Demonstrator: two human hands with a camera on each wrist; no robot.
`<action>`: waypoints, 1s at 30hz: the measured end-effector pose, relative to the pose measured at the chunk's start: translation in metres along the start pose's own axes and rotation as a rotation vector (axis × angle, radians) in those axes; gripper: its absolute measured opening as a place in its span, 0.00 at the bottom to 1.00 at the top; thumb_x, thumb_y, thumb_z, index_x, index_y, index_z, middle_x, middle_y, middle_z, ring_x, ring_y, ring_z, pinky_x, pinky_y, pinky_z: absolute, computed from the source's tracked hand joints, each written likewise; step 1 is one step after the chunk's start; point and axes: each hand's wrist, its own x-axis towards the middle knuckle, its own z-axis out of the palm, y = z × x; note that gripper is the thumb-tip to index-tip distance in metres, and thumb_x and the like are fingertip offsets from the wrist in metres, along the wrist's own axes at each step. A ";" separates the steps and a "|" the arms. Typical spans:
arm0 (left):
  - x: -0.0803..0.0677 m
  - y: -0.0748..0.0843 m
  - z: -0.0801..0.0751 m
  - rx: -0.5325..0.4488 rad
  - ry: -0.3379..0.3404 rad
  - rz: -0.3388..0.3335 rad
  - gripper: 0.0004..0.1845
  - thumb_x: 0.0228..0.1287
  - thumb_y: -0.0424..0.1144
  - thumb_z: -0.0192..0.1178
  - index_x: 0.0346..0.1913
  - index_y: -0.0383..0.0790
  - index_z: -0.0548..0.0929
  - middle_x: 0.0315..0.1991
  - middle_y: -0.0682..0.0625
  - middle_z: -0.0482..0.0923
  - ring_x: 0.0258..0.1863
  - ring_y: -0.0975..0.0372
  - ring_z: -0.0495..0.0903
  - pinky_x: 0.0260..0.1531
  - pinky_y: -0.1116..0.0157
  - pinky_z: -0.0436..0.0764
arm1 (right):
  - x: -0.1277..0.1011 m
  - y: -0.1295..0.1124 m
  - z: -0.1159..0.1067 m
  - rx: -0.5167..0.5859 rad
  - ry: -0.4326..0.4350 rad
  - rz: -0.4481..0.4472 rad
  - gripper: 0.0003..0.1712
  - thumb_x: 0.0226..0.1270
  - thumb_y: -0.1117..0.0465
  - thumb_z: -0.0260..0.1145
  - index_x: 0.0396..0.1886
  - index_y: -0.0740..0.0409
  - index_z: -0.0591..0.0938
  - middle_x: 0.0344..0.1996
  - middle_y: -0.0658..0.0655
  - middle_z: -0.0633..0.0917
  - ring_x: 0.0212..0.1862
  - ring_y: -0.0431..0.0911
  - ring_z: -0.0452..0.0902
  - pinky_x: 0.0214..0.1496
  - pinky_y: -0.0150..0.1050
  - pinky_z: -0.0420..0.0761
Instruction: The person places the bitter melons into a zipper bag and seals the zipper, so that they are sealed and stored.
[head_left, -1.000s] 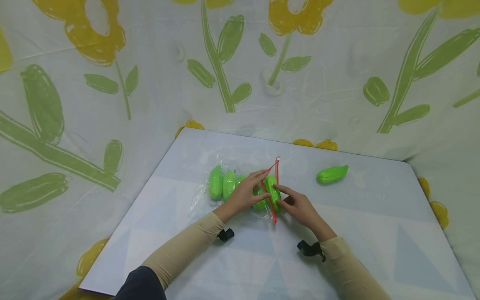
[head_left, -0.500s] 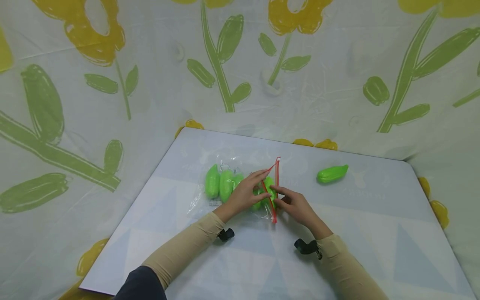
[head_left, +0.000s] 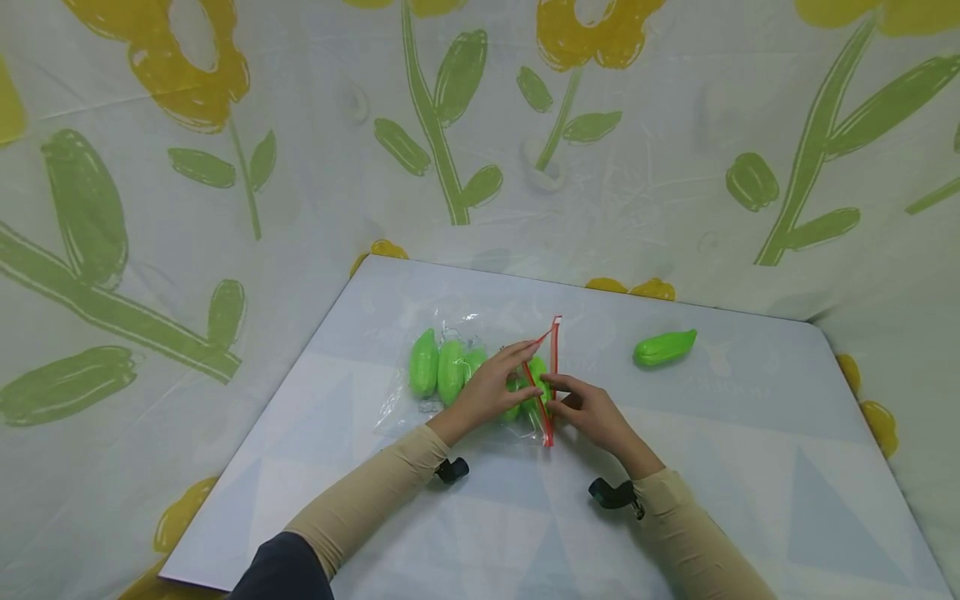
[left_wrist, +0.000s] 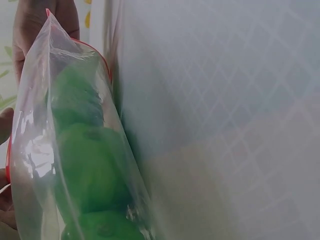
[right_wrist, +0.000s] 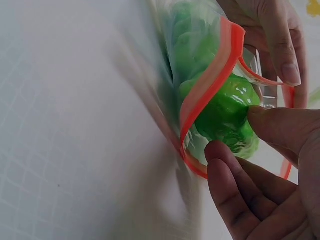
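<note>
Clear bag (left_wrist: pixel 35 150) rests on pale tabletop (head_left: pixel 480 533), flowered cloth (head_left: pixel 315 150) behind; I see left hand (head_left: pixel 487 386) gripping its red rim (right_wrist: pixel 220 80), right hand (head_left: pixel 596 417) pinching a green vegetable (right_wrist: pixel 227 112).

The left hand (head_left: pixel 487 383) blots out the middle of the zip bag (head_left: pixel 393 408), so the green gourds (head_left: pixel 423 363) inside defy counting! The right hand (head_left: pixel 596 417) tucks its lower fingers from sight. Left sleeve (head_left: pixel 281 575) and right sleeve (head_left: pixel 701 542) run off the bottom, as does the near side of the bench (head_left: pixel 480 533); its pale lettering (head_left: pixel 727 387) is too faint to read. Over to the left wrist view: hazy gourds, the lowest sliced by the frame, the left hand reduced to fingers at the edge. Right wrist view: the right hand cut off at the edge, shadows on the bench blurred.
</note>
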 end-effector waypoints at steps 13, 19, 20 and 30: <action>0.000 0.001 0.000 -0.009 0.001 -0.010 0.40 0.57 0.50 0.64 0.70 0.46 0.61 0.68 0.50 0.60 0.57 0.60 0.72 0.51 0.66 0.76 | -0.001 0.004 -0.005 0.021 0.019 -0.019 0.28 0.59 0.48 0.66 0.61 0.38 0.73 0.56 0.45 0.78 0.40 0.41 0.80 0.40 0.38 0.80; 0.000 0.001 0.000 0.001 -0.003 -0.013 0.40 0.57 0.52 0.63 0.70 0.46 0.60 0.68 0.50 0.61 0.55 0.60 0.73 0.51 0.66 0.76 | -0.003 0.003 -0.007 0.023 0.023 -0.015 0.27 0.61 0.52 0.65 0.61 0.40 0.73 0.56 0.48 0.78 0.42 0.43 0.80 0.42 0.41 0.81; 0.000 0.001 0.000 0.002 -0.002 -0.012 0.40 0.57 0.52 0.63 0.70 0.46 0.61 0.68 0.49 0.61 0.55 0.60 0.74 0.51 0.66 0.76 | -0.004 0.003 -0.007 0.021 0.024 -0.014 0.27 0.61 0.53 0.65 0.61 0.40 0.73 0.56 0.49 0.78 0.42 0.43 0.80 0.42 0.41 0.81; -0.001 0.001 0.001 0.001 -0.002 -0.018 0.40 0.57 0.52 0.63 0.70 0.47 0.61 0.68 0.52 0.60 0.52 0.61 0.76 0.48 0.69 0.77 | -0.006 0.006 -0.009 -0.025 0.048 0.016 0.26 0.63 0.54 0.64 0.62 0.38 0.72 0.53 0.50 0.80 0.41 0.42 0.80 0.40 0.40 0.80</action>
